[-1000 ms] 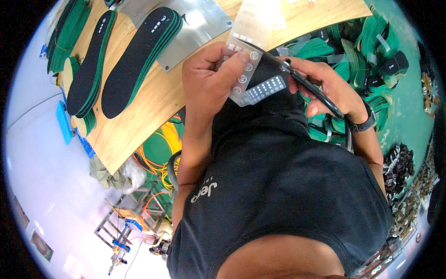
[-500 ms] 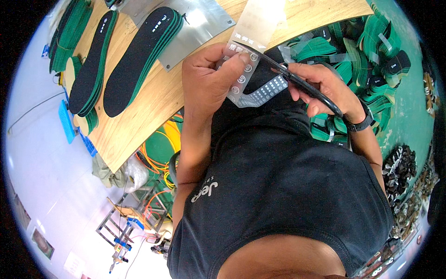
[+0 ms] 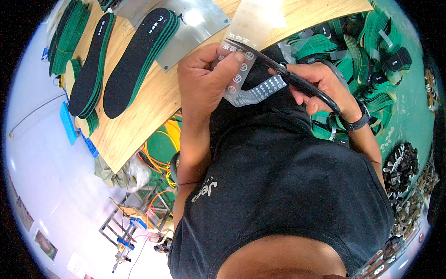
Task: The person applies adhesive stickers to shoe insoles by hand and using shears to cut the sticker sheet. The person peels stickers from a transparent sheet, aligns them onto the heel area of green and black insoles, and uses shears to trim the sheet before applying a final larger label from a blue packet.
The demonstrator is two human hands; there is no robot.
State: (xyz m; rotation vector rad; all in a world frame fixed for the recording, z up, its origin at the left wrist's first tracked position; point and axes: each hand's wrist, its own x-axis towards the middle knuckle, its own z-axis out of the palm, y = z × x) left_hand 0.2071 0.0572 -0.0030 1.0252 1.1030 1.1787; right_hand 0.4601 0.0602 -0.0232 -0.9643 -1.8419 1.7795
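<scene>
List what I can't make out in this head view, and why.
Head view: part of the printed film, covered by the left hand.
Head view: the film's far end, cut off by the top edge.
Head view: part of the scissors, covered by the right hand.
Head view: the dark object upper left, cut off by the top edge.

Stacked black-and-green insoles (image 3: 134, 69) lie on the left of the wooden counter (image 3: 123, 137), beside a metal plate (image 3: 195, 39); insole bundles (image 3: 372, 33) cover the green floor (image 3: 403, 116) at right.
</scene>
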